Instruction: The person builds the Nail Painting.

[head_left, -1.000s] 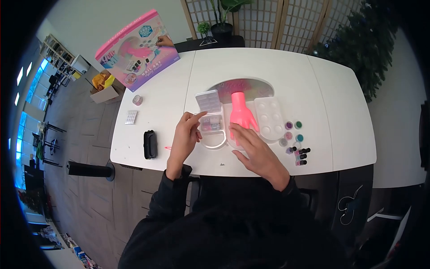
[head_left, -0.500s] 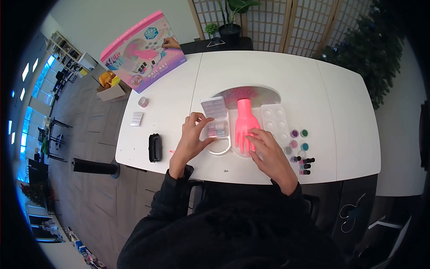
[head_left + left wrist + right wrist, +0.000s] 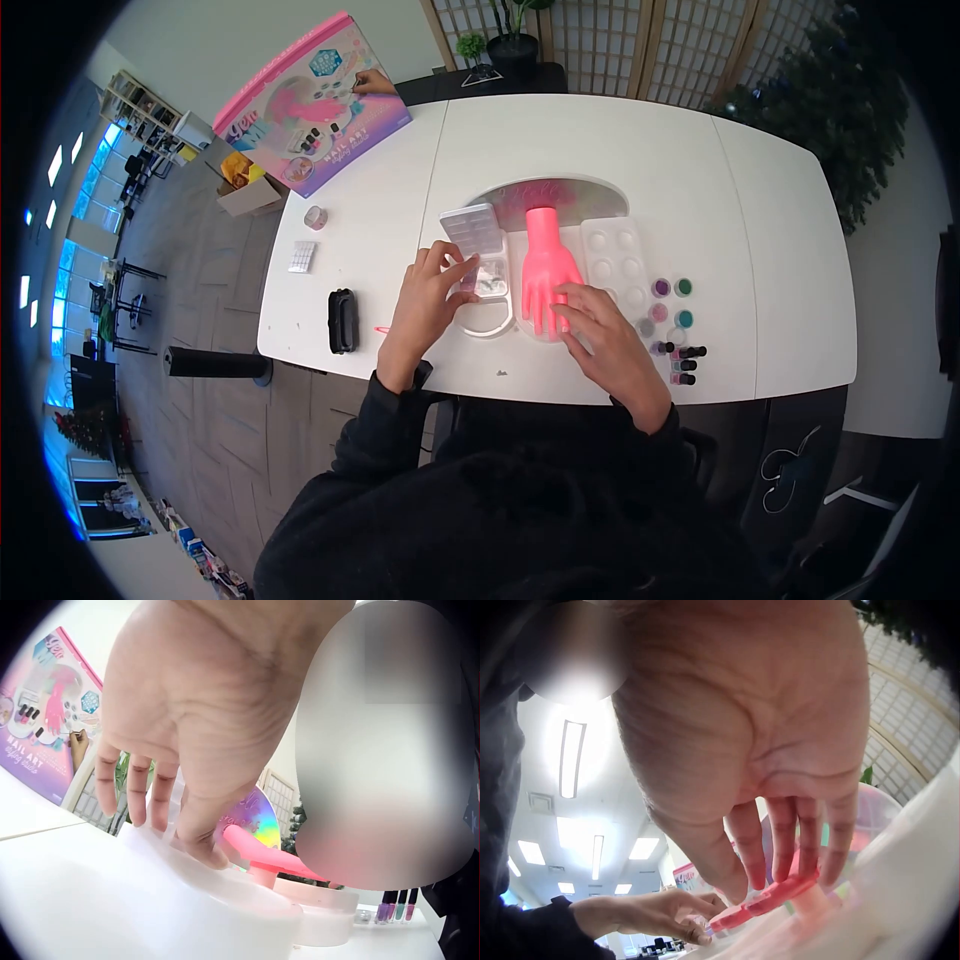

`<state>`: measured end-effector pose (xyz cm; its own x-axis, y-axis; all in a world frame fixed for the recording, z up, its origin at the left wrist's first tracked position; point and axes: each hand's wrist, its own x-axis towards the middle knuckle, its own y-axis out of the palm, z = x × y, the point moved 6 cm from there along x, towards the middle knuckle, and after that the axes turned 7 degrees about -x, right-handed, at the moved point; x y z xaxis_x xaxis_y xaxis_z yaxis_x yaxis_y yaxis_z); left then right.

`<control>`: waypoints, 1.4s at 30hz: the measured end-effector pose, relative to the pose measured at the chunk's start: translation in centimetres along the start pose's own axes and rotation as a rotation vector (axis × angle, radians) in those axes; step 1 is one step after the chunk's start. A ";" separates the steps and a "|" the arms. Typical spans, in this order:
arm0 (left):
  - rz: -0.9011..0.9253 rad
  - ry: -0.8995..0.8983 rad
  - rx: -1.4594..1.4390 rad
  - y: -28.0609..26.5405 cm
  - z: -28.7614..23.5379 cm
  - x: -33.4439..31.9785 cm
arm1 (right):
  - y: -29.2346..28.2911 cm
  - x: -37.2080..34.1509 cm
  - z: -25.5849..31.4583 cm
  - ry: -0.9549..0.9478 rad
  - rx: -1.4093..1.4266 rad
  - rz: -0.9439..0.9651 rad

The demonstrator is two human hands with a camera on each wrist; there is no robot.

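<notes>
A pink model hand (image 3: 545, 265) lies fingers toward me on a white base. My right hand (image 3: 608, 345) rests on its fingers, fingertips and thumb loosely spread; the right wrist view shows the pink fingers (image 3: 769, 900) right below my fingertips. To the left, a clear case (image 3: 490, 278) with small items sits in the base, its compartmented lid (image 3: 473, 229) raised. My left hand (image 3: 428, 305) pinches the case's left side between thumb and fingers, covering part of it. In the left wrist view my thumb is at the white rim (image 3: 247, 881).
A white palette (image 3: 612, 262) with round wells is right of the model hand. Small glitter pots (image 3: 661, 288) and polish bottles (image 3: 685, 366) stand farther right. A black case (image 3: 343, 321), a small jar (image 3: 315, 217) and a nail art box (image 3: 318, 105) are at the left.
My left hand has come down from above the case to its left side, fingers and thumb closing there. My right hand has shifted right over the model hand's fingers. The head view has shifted.
</notes>
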<state>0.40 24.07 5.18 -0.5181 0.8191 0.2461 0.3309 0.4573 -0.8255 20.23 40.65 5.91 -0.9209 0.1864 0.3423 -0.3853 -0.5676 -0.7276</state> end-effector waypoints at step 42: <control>0.028 0.292 -0.206 0.4 -8.5 1.5 | -13.1 -10.5 -6.2 0.515 -0.125 -0.288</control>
<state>6.40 28.43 9.57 -0.2691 0.8831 0.3843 0.5088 0.4691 -0.7218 34.61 51.13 8.14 -0.6765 0.7006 0.2269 -0.5986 -0.3435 -0.7237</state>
